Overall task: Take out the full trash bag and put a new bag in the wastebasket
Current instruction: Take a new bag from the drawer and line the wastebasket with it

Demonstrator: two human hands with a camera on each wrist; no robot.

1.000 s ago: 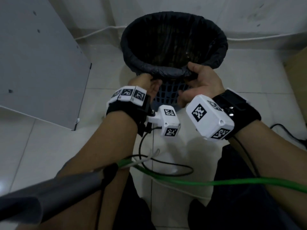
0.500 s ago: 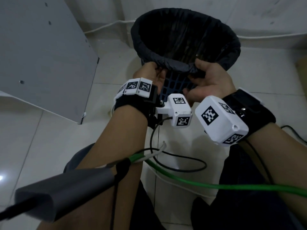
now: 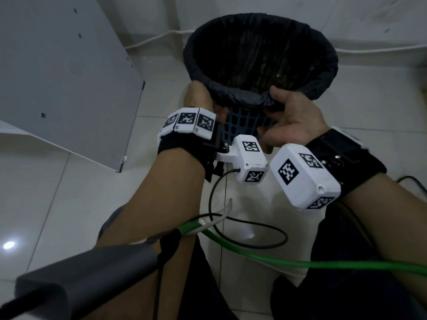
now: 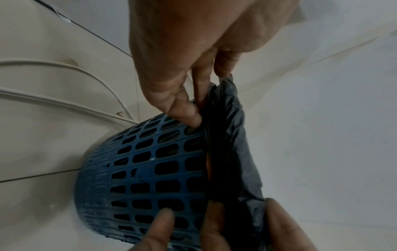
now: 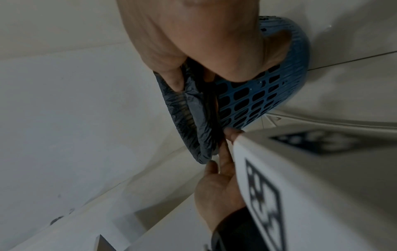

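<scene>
A blue perforated wastebasket [image 3: 245,125] stands on the tiled floor, lined with a black trash bag [image 3: 261,54] whose edge is rolled over the rim. My left hand [image 3: 198,98] pinches the rolled edge at the near-left of the rim; in the left wrist view its thumb and fingers close on the bag [image 4: 234,135] above the basket wall [image 4: 139,169]. My right hand [image 3: 293,118] grips the near-right edge, thumb on top. In the right wrist view the thumb presses the bag [image 5: 193,118] and the fingers curl under the fold against the basket [image 5: 257,100].
A grey panel [image 3: 57,77] stands to the left of the basket. A white cable [image 3: 157,38] runs along the wall behind. A green cable [image 3: 254,259] and a black one [image 3: 249,244] hang over my knees. A grey tube [image 3: 80,273] juts in at the lower left.
Both hands stay on the near edge of the bag. The left hand has slid a little to the left along the rim, and the head view has come closer.
</scene>
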